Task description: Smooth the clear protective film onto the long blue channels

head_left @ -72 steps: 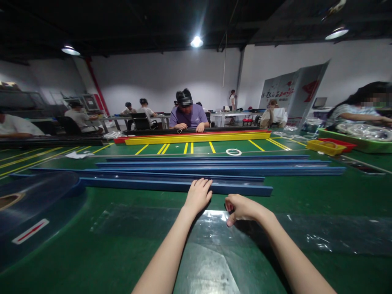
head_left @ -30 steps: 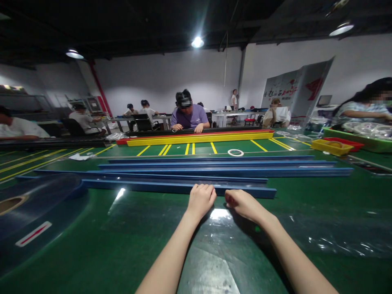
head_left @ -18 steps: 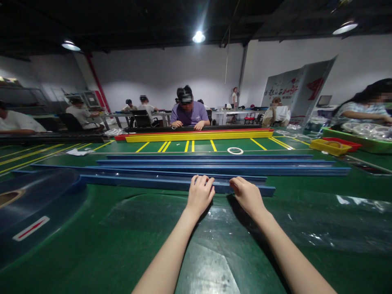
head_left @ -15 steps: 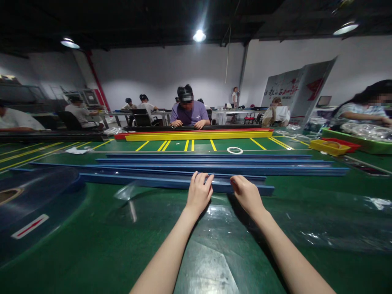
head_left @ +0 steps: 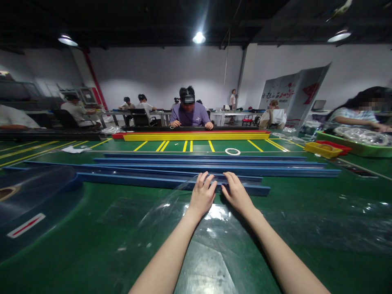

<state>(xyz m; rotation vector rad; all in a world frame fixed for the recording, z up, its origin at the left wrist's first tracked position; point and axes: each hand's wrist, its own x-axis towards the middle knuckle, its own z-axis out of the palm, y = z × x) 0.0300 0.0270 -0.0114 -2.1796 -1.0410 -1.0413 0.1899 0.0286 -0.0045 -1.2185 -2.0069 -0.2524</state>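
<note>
My left hand (head_left: 202,197) lies over the near blue channel strip (head_left: 147,181), fingers spread and curved, fingertips at the channel. A sheet of clear plastic film (head_left: 167,206) runs up to this hand from the left; whether the fingers touch it cannot be made out. Close on the right, my right hand (head_left: 238,194) rests at the same strip, open, its fingers stretched forward and thumb apart. More clear film (head_left: 306,224) lies flat on the green table (head_left: 101,253) under and beside my forearms. Several more blue channel strips (head_left: 214,165) lie just behind.
A large roll of clear film (head_left: 36,200) stands at the left. Across the table, a person in purple (head_left: 192,114) works behind yellow (head_left: 196,136) and red strips. A white ring (head_left: 232,151) lies mid-table; a yellow tray (head_left: 323,150) and green tray (head_left: 358,149) are right.
My right hand has opened from a closed pinch and moved slightly left, nearer my left hand. The loose film's end at the left has shifted toward my left hand.
</note>
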